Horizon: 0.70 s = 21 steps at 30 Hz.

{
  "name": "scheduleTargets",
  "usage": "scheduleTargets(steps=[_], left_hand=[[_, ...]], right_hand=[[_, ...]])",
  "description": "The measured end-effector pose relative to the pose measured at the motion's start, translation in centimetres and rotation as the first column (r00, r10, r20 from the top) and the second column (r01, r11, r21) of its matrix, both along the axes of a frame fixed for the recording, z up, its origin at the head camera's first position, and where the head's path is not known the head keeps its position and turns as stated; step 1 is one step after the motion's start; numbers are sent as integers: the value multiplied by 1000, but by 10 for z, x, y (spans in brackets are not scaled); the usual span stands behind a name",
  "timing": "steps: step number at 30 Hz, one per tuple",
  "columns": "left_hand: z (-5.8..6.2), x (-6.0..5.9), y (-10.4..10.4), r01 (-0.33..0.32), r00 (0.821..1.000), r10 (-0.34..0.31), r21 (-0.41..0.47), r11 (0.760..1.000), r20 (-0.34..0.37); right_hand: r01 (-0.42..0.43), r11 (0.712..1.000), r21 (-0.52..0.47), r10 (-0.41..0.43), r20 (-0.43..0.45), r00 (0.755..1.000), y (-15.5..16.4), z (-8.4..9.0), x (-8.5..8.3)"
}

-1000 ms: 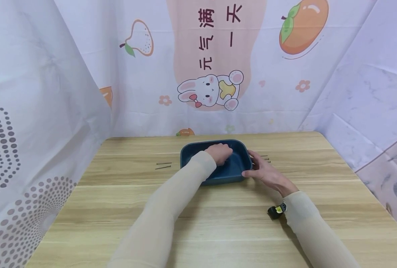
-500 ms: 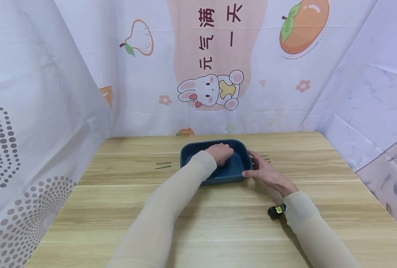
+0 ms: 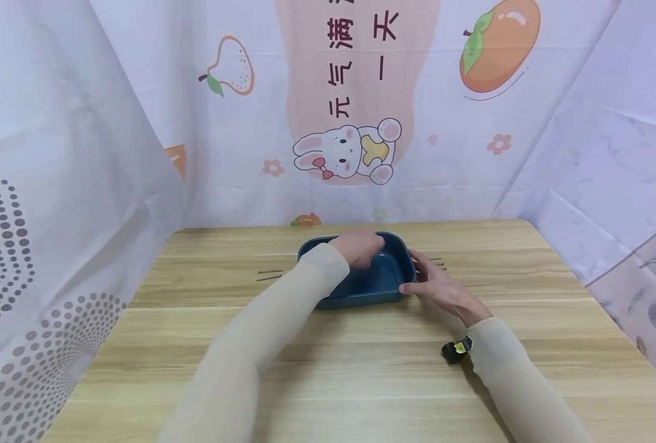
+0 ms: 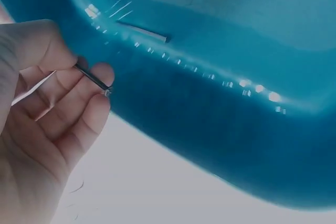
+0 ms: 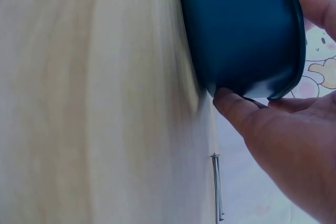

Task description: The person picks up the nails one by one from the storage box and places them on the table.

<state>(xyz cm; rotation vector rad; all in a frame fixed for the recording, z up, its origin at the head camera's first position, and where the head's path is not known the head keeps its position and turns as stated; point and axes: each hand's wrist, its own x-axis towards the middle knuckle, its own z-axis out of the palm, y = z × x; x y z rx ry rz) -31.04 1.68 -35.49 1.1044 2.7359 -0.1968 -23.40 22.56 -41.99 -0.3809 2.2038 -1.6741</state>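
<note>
Over the dark blue basin (image 3: 372, 299), my left hand (image 3: 357, 248) reaches in from the left. In the left wrist view its thumb and fingertips pinch a thin metal nail (image 4: 93, 78), head end outward. A second nail (image 4: 143, 31) lies inside the basin along the foot of its wall. My right hand (image 3: 441, 290) grips the basin's right end, the thumb near the front corner and the fingers along the far side. From the right wrist view, the basin wall (image 5: 244, 40) sits between its thumb and fingers.
Two nails (image 3: 271, 271) lie on the wooden table (image 3: 350, 381) left of the basin. Several more nails (image 3: 439, 263) lie just beyond my right hand. A small black device (image 3: 453, 351) is by the right sleeve cuff. A printed cloth (image 3: 234, 166) hangs behind the table.
My left hand and forearm have shifted slightly left and up over the basin, and the hand is blurred now. The right hand keeps its place on the basin.
</note>
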Motion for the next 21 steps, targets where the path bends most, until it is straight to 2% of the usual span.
scheduleTargets(steps=[3, 6, 15, 21], left_hand=[[12, 6, -8, -6, 1000, 6, 4, 1000, 6], [16, 10, -17, -10, 1000, 10, 7, 1000, -7], [15, 22, -45, -10, 995, 11, 11, 1000, -103], [13, 32, -62, 14, 987, -13, 6, 1000, -162]], right_hand=[[4, 1000, 4, -4, 1, 1000, 0, 0, 0], [3, 1000, 8, -3, -1, 1000, 0, 1, 0], [10, 1000, -14, -10, 15, 1000, -2, 1, 1], [4, 999, -34, -3, 9, 1000, -2, 0, 0]])
